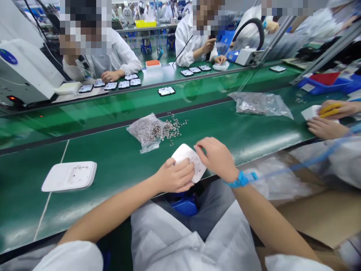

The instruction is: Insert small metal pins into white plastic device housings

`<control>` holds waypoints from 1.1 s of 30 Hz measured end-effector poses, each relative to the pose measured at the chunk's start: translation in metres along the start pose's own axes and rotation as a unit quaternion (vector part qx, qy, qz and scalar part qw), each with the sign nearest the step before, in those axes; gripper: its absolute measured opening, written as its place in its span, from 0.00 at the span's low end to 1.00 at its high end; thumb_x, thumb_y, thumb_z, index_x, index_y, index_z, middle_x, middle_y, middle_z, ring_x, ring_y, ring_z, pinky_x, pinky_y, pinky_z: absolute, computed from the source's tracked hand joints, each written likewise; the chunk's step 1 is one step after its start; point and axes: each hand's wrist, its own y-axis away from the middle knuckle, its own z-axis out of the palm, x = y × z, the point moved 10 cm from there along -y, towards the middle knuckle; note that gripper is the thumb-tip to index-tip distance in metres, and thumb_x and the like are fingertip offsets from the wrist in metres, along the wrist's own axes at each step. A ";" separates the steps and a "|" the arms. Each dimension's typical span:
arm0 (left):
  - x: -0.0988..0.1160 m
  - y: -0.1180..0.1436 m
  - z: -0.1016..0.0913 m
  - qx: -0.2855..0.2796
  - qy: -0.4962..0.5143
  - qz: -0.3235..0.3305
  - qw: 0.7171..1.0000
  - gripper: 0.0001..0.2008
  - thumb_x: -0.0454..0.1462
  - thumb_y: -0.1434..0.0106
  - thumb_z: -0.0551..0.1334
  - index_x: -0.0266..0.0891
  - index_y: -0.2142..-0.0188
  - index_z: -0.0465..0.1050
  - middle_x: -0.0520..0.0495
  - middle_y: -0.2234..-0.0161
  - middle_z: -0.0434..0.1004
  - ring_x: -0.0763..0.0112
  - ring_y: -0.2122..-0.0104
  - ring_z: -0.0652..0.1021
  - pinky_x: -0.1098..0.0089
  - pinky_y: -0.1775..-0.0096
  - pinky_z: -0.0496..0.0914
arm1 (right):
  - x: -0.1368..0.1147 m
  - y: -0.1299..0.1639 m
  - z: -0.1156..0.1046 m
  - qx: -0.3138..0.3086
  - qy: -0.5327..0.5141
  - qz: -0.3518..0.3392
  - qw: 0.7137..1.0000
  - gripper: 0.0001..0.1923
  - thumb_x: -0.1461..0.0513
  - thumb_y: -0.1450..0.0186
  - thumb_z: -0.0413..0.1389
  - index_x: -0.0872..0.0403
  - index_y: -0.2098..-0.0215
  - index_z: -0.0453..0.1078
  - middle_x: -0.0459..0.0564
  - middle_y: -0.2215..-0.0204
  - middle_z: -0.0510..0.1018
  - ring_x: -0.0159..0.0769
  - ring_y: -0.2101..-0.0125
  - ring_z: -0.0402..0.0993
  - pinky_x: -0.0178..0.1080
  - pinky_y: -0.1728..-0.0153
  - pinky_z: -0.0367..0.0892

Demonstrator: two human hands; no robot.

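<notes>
White unlabelled plastic cover [188, 160] between both hands' grip

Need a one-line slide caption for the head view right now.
Both hands, left hand and right hand, hold a white plastic cover at the green conveyor's edge, beside an open bag of small metal parts.

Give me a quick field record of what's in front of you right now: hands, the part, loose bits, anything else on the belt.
left hand: grips the white cover at its near-left edge
right hand: fingers on the cover's top right
cover position: at the near edge of the green belt
open bag: behind the cover, small metal parts spilled beside it
second cover: lying flat, far left
sealed bag: right, further back
wrist strap: blue, right wrist
</notes>
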 end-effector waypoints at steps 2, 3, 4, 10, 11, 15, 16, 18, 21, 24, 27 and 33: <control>0.005 -0.003 0.005 -0.009 0.012 0.026 1.000 0.16 0.47 0.26 0.55 0.42 0.53 0.78 0.46 0.46 0.79 0.60 0.40 0.72 0.60 0.54 0.57 | 0.009 -0.041 0.021 -0.047 -0.044 0.000 0.998 0.06 0.63 0.30 0.54 0.54 0.63 0.73 0.51 0.66 0.79 0.41 0.65 0.73 0.42 0.62 0.65; 0.005 -0.003 0.006 -0.013 0.017 0.026 0.999 0.16 0.47 0.26 0.55 0.41 0.55 0.78 0.46 0.48 0.79 0.59 0.40 0.72 0.60 0.54 0.56 | 0.014 -0.060 0.036 -0.082 -0.055 0.003 0.995 0.04 0.64 0.32 0.57 0.54 0.64 0.74 0.51 0.66 0.79 0.39 0.66 0.73 0.40 0.63 0.64; 0.003 -0.001 0.006 -0.017 0.019 0.020 0.999 0.16 0.47 0.26 0.56 0.41 0.57 0.78 0.45 0.49 0.80 0.59 0.40 0.72 0.60 0.54 0.56 | 0.019 -0.076 0.050 -0.106 -0.056 0.003 0.993 0.01 0.65 0.34 0.60 0.55 0.64 0.74 0.51 0.66 0.79 0.38 0.66 0.73 0.40 0.63 0.64; -0.019 0.008 0.011 -0.064 -0.018 -0.111 0.992 0.21 0.50 0.27 0.55 0.36 0.54 0.77 0.38 0.47 0.77 0.49 0.38 0.70 0.57 0.52 0.56 | 0.024 -0.100 0.102 -0.129 -0.052 -0.017 0.990 0.03 0.65 0.31 0.59 0.57 0.61 0.74 0.55 0.61 0.77 0.40 0.61 0.72 0.40 0.58 0.66; -0.022 0.009 0.013 -0.069 -0.023 -0.131 0.989 0.22 0.51 0.28 0.56 0.36 0.54 0.77 0.37 0.46 0.77 0.48 0.38 0.69 0.56 0.52 0.57 | 0.023 -0.096 0.104 -0.125 -0.047 -0.024 0.991 0.04 0.66 0.30 0.56 0.58 0.60 0.74 0.56 0.59 0.77 0.41 0.59 0.72 0.40 0.56 0.66; -0.024 0.008 0.013 -0.064 -0.023 -0.160 0.985 0.21 0.49 0.29 0.57 0.34 0.52 0.77 0.36 0.46 0.77 0.47 0.38 0.70 0.55 0.52 0.56 | 0.023 -0.082 0.103 -0.118 -0.005 -0.053 0.992 0.11 0.68 0.27 0.51 0.61 0.50 0.73 0.59 0.55 0.76 0.43 0.55 0.72 0.40 0.54 0.66; -0.024 0.008 0.013 -0.063 -0.020 -0.162 0.984 0.21 0.49 0.29 0.57 0.34 0.51 0.77 0.36 0.46 0.77 0.46 0.38 0.70 0.54 0.51 0.56 | 0.024 -0.078 0.104 -0.123 0.005 -0.060 0.991 0.15 0.69 0.28 0.49 0.60 0.47 0.72 0.59 0.55 0.75 0.43 0.56 0.72 0.40 0.55 0.66; -0.025 0.009 0.014 -0.066 -0.014 -0.169 0.983 0.20 0.48 0.30 0.59 0.35 0.51 0.77 0.36 0.47 0.77 0.44 0.38 0.70 0.55 0.51 0.55 | 0.027 -0.072 0.104 -0.133 0.010 -0.072 0.989 0.21 0.71 0.29 0.47 0.57 0.41 0.70 0.57 0.54 0.75 0.41 0.58 0.73 0.39 0.57 0.66; -0.027 0.009 0.015 -0.070 -0.006 -0.170 0.983 0.19 0.48 0.30 0.60 0.35 0.51 0.77 0.36 0.46 0.77 0.44 0.38 0.70 0.55 0.51 0.56 | 0.035 -0.068 0.100 -0.110 -0.023 -0.060 0.992 0.20 0.71 0.28 0.45 0.56 0.46 0.74 0.57 0.54 0.74 0.40 0.59 0.72 0.40 0.56 0.67; -0.029 0.008 0.014 -0.066 0.000 -0.170 0.983 0.19 0.48 0.30 0.60 0.36 0.51 0.77 0.36 0.45 0.77 0.45 0.39 0.71 0.54 0.52 0.58 | 0.045 -0.066 0.084 -0.047 -0.095 -0.018 0.994 0.13 0.67 0.28 0.49 0.58 0.53 0.76 0.58 0.55 0.77 0.42 0.55 0.73 0.42 0.50 0.67; -0.029 0.005 0.011 -0.058 -0.003 -0.173 0.983 0.17 0.45 0.30 0.59 0.36 0.50 0.77 0.35 0.44 0.77 0.47 0.40 0.74 0.53 0.54 0.59 | 0.051 -0.059 0.068 0.000 -0.160 0.038 0.986 0.09 0.63 0.28 0.54 0.57 0.57 0.76 0.57 0.58 0.80 0.41 0.55 0.74 0.41 0.49 0.66; -0.037 0.010 0.023 0.021 0.046 -0.128 0.991 0.19 0.42 0.36 0.64 0.38 0.48 0.76 0.32 0.44 0.77 0.42 0.42 0.75 0.51 0.57 0.66 | 0.067 -0.056 0.069 0.033 -0.230 0.117 0.966 0.06 0.62 0.34 0.59 0.51 0.63 0.79 0.46 0.63 0.83 0.37 0.60 0.78 0.36 0.57 0.69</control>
